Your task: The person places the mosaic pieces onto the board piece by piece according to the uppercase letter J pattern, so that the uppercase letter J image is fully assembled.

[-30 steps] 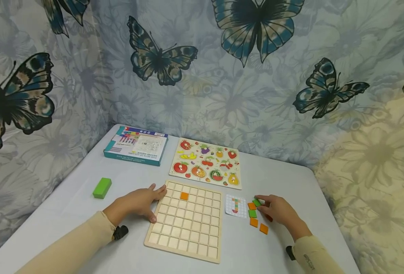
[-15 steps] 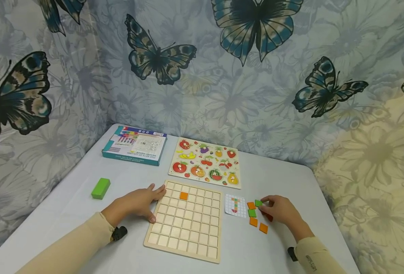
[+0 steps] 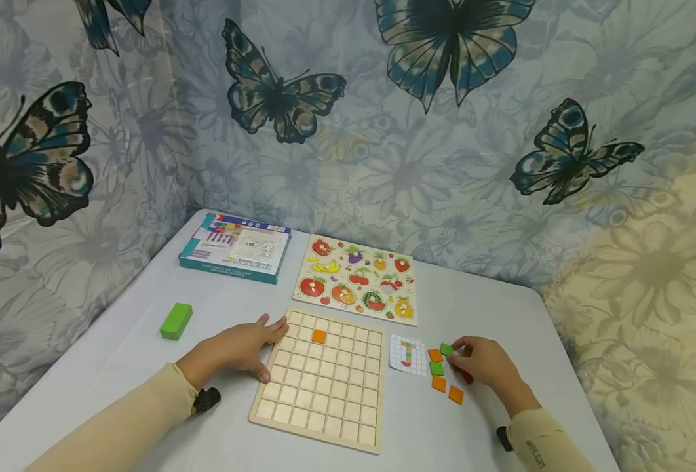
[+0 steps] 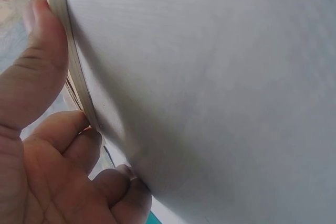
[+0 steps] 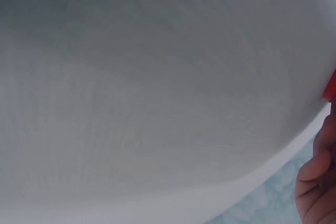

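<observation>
A wooden grid board (image 3: 316, 403) lies in the middle of the table, an orange square tile (image 3: 319, 336) in one of its upper cells. My left hand (image 3: 244, 351) rests against its left edge, thumb and fingers spread; in the left wrist view the thumb lies along the board's edge (image 4: 81, 85). To the right, my right hand (image 3: 483, 362) pinches a green square tile (image 3: 445, 349) at its right side with thumb and index finger. Beneath that hand a red piece (image 3: 464, 375) partly shows. Another green tile (image 3: 436, 368) and several orange tiles (image 3: 439, 383) lie close by.
A small pattern card (image 3: 417, 362) with a coloured grid sits between the board and the loose tiles. Behind stand a fruit peg puzzle (image 3: 354, 275) and a flat teal-edged box (image 3: 236, 248). A green block (image 3: 176, 321) lies at the left.
The green tile at my right fingertips has turned and shifted slightly right, beside the orange one. My right hand has moved a little with it. My left hand stays on the board's edge.
</observation>
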A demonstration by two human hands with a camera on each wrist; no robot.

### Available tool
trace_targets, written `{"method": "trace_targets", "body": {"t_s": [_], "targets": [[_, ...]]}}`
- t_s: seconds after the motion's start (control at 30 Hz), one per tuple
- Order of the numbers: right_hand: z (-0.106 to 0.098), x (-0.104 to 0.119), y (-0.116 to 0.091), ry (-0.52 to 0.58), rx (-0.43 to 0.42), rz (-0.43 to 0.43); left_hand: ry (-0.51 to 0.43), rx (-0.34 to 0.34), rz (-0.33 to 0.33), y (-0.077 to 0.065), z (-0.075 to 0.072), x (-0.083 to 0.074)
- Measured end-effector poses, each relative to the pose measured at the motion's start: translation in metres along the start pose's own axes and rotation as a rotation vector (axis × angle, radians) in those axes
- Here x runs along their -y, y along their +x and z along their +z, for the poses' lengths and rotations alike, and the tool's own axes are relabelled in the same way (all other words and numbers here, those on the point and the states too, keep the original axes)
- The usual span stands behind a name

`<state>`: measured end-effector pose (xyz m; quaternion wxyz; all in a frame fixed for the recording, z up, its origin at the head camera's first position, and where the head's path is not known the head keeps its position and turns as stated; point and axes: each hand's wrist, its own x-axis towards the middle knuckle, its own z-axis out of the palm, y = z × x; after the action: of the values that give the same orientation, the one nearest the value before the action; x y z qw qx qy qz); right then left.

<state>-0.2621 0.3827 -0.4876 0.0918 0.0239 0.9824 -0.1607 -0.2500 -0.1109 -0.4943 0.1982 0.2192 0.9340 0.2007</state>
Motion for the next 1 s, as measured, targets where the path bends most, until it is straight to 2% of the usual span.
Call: {"method": "trace_targets", "body": {"t_s": [0.2, 0.3, 0.4, 0.5, 0.63, 0.73, 0.83, 1.0], "targets": [[-0.005, 0.000, -0.002, 0.007, -0.030, -0.006, 0.002, 0.003, 0.011, 0.002, 0.000, 0.000], [-0.010, 0.010, -0.004, 0.030, -0.053, -0.025, 0.005, 0.005, 0.013, 0.001, -0.002, 0.000], [-0.008, 0.037, -0.004, 0.053, -0.050, -0.062, 0.013, 0.005, 0.013, -0.001, -0.003, -0.001], [0.001, 0.077, -0.004, 0.055, -0.034, -0.135, 0.019, 0.004, 0.018, -0.002, -0.002, -0.001], [0.016, 0.133, -0.003, 0.028, 0.000, -0.312, 0.018, -0.002, 0.016, -0.001, -0.001, -0.001], [0.027, 0.165, 0.000, -0.008, 0.033, -0.431, 0.017, -0.003, 0.014, -0.002, -0.002, -0.001], [0.036, 0.186, 0.002, -0.050, 0.049, -0.495, 0.015, -0.003, 0.017, -0.002, -0.002, -0.001], [0.050, 0.202, 0.005, -0.069, 0.068, -0.512, 0.026, -0.015, 0.006, -0.002, 0.000, 0.000]]}}
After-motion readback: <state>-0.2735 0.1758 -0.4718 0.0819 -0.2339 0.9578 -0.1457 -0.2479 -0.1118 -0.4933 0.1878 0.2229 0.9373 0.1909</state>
